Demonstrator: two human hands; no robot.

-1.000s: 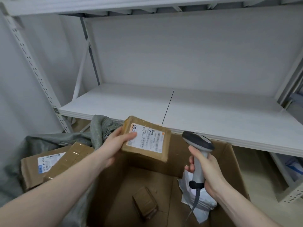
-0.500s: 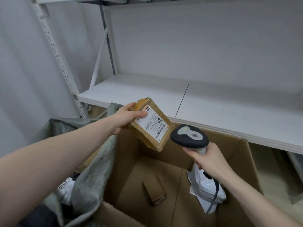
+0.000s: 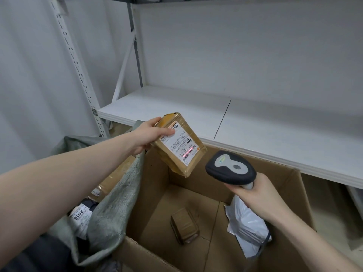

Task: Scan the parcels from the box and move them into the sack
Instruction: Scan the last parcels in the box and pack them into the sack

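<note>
Right hand point(image 3: 253, 195) is grasping the handle of a grey barcode scanner point(image 3: 231, 168), its dark head aiming at the parcel. Left hand point(image 3: 149, 134) is gripping a brown taped parcel point(image 3: 179, 143) by its upper corner, thumb lying on the white label point(image 3: 179, 146), and is holding it tilted in the air above the box's far-left corner. A red scan line is glowing across the barcode at the label's lower end. Below, an open cardboard box point(image 3: 157, 185) is holding a small brown parcel point(image 3: 184, 225) on its floor and a white poly mailer point(image 3: 247, 222) against its right wall. Beside the box on the left, a grey-green woven sack point(image 3: 115, 197) is lying open, showing a brown carton point(image 3: 115, 177) and a dark packet with a white label point(image 3: 80, 215) inside. Beyond, a white shelf point(image 3: 255, 122) is spanning the background.
</note>
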